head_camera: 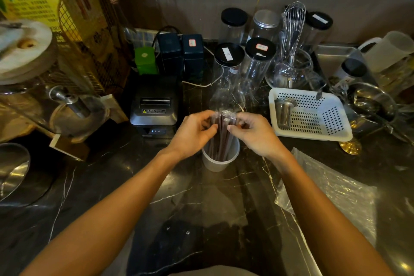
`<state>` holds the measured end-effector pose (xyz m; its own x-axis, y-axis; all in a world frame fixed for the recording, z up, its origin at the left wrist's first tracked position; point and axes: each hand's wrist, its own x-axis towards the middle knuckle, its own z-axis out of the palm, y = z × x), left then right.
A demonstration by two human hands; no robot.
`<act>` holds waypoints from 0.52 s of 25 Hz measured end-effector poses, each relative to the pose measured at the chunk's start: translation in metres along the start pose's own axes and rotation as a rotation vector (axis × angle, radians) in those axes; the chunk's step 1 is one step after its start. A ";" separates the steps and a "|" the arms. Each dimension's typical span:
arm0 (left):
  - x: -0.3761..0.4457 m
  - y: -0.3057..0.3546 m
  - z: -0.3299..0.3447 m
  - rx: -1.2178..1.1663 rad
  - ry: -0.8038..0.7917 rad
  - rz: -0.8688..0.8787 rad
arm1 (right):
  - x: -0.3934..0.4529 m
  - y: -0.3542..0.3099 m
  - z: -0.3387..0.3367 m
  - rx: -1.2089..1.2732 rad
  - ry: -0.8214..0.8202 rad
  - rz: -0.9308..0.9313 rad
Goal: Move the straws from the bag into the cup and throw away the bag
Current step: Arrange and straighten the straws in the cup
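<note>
Both hands meet over the cup, each grip pinched shut on the top of the straws: the left hand holds them from the left, the right hand from the right, fingertips closed on the crinkled clear wrapping around the straw tips. The straws are dark and stand nearly upright, their lower ends down inside the pale cup, which sits on the desk in the middle of the view. A clear plastic bag lies flat on the desk to the right, partly under the right forearm; whether it is the straws' bag cannot be told.

The desk is dark stone with thin white veins, glossy and dimly lit. Behind the cup stands a black receipt printer, with a green box and two dark tins beyond it. Clear jars with black lids are grouped against the ribbed wall, beside a glass pitcher holding a whisk and spoons. A white perforated basket to the right carries a small metal cup. Metal bowls and a white jug crowd the far right. On the left are a glass dispenser with a tap and a yellow wire rack.
</note>
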<state>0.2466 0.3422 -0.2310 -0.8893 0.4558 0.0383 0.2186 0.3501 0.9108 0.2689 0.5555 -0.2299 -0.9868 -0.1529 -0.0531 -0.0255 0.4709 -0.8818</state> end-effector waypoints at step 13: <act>-0.001 -0.014 0.005 0.016 -0.060 -0.149 | 0.000 0.010 0.000 -0.111 -0.048 0.145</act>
<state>0.2464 0.3412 -0.2456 -0.8869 0.4456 -0.1220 0.0926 0.4301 0.8980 0.2686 0.5605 -0.2386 -0.9727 -0.1168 -0.2003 0.0959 0.5840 -0.8061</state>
